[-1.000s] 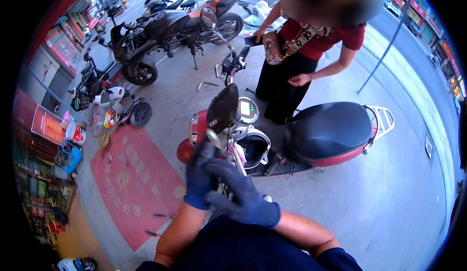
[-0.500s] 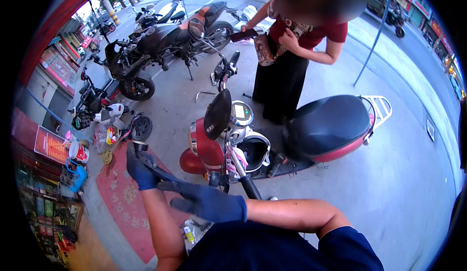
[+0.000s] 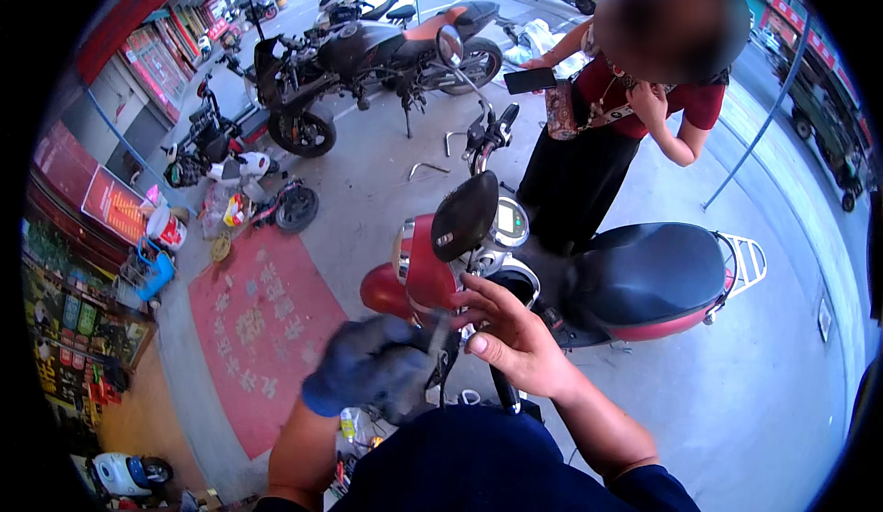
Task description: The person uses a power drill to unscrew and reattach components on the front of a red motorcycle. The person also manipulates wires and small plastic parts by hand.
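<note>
My left hand (image 3: 357, 365), in a dark blue work glove, is closed and blurred in front of the red scooter (image 3: 432, 277). Bunched in it is dark glove fabric (image 3: 405, 392), which looks like the glove off my right hand. A small greyish blurred shape beside its fingers cannot be made out. Bare now, my right hand (image 3: 520, 342) is raised just to the right, fingers apart and holding nothing. Behind both hands are the scooter's handlebar grip (image 3: 504, 391), its round display (image 3: 509, 220) and a dark mirror (image 3: 465, 218).
A person in a red top (image 3: 681, 107) stands beyond the scooter, holding a phone (image 3: 531, 80). Black motorcycles (image 3: 349, 66) are parked at the far left. A red mat (image 3: 262, 328), a loose small wheel (image 3: 297, 207) and a bucket (image 3: 167, 229) lie left.
The glove has come off my right hand, leaving it bare. Both hands have shifted right. The view has turned, and the standing person's phone is now held more level.
</note>
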Demonstrator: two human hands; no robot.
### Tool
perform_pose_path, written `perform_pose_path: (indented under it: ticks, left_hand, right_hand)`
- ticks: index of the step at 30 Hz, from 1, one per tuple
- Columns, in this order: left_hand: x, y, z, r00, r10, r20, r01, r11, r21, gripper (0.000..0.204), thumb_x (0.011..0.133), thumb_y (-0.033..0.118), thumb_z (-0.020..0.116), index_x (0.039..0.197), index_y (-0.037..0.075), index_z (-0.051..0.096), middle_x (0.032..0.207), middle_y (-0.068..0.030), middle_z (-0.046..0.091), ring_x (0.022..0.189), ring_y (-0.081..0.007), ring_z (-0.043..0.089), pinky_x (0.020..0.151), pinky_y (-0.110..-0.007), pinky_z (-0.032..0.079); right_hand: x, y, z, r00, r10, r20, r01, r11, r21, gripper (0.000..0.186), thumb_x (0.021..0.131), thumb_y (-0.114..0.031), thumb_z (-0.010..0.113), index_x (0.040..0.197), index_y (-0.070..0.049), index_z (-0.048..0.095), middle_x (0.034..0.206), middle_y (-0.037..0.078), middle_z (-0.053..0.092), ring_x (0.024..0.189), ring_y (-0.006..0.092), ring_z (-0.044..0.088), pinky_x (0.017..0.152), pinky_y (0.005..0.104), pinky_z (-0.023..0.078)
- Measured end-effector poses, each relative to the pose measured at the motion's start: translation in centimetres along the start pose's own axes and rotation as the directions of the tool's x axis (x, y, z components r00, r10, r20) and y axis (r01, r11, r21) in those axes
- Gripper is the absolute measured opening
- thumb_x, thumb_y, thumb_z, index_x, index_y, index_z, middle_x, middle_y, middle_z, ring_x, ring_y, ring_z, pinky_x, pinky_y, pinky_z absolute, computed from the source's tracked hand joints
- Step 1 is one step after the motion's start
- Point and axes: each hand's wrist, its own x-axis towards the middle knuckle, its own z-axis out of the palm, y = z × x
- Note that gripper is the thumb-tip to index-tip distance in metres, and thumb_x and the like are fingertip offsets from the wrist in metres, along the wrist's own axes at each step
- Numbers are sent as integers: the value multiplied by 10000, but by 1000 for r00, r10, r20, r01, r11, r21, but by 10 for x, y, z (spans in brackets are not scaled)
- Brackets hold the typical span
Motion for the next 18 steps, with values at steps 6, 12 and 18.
perform_pose_path:
  ticks: [6,12,18]
  left_hand:
    - [5,6,32,941,-278,195,324,906,-272,214,828,149,691,998,36,624,787,-65,658,698,-149,661,615,-286,504]
    - [6,-3,27,988,-24,156,34,998,-58,423,830,246,717,1156,25,566,838,-68,668,702,-144,668,602,-257,508]
    - [9,12,24,987,-74,141,88,992,-92,286,829,153,691,1057,11,592,767,-54,654,664,-134,638,621,-277,512]
  right_hand:
    - [-11,-18,-9,998,-5,58,19,971,-239,414,858,-59,654,1249,1,533,1168,142,612,1122,198,560,934,321,462]
    - [-19,-22,0,988,-149,44,155,949,-275,381,838,10,647,1209,12,558,1189,153,600,1139,221,557,938,345,467]
    - [-29,-19,-6,992,-120,26,123,981,-153,323,838,-18,670,1146,25,585,1108,141,609,1062,182,582,877,314,499]
